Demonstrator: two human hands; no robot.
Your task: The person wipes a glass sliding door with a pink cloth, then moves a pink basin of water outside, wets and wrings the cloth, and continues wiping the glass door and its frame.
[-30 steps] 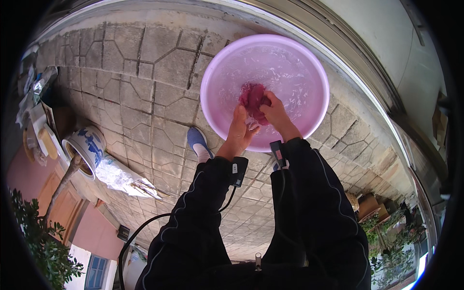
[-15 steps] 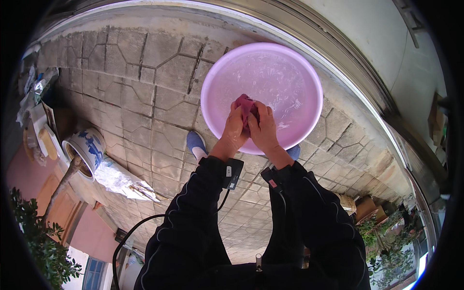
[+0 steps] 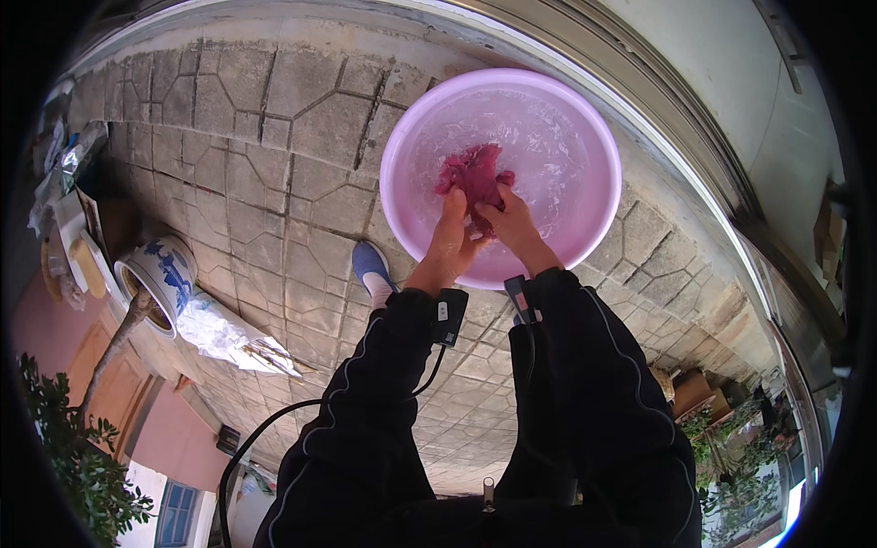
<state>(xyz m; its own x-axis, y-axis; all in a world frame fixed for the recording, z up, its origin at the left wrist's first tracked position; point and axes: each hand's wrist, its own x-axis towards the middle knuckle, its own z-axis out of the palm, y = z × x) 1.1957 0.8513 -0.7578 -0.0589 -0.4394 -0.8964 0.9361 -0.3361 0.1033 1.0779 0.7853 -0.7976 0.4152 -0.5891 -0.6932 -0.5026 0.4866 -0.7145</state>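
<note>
A wet dark-pink cloth [image 3: 477,173] is spread between my two hands, over a round lilac basin [image 3: 398,164] of water. My left hand [image 3: 448,236] grips the cloth's near left part, its thumb on top. On the other side my right hand [image 3: 513,219] pinches the near right part between thumb and fingers. The cloth's far end hangs loosely at the water, where ripples show. Some of my fingers are hidden beneath the fabric.
The basin stands on grey paving [image 3: 242,178] beside a low wall and metal door frame [image 3: 685,119]. To the left are a blue-and-white plant pot [image 3: 169,274] and a silvery wrapped bundle [image 3: 224,333]. My blue slipper [image 3: 370,262] is close to the basin. A black cable [image 3: 265,425] runs along my left arm.
The cloth was bunched up between my pressed-together hands. Now it is opened out, its far part lower in the basin, and my hands have moved slightly apart.
</note>
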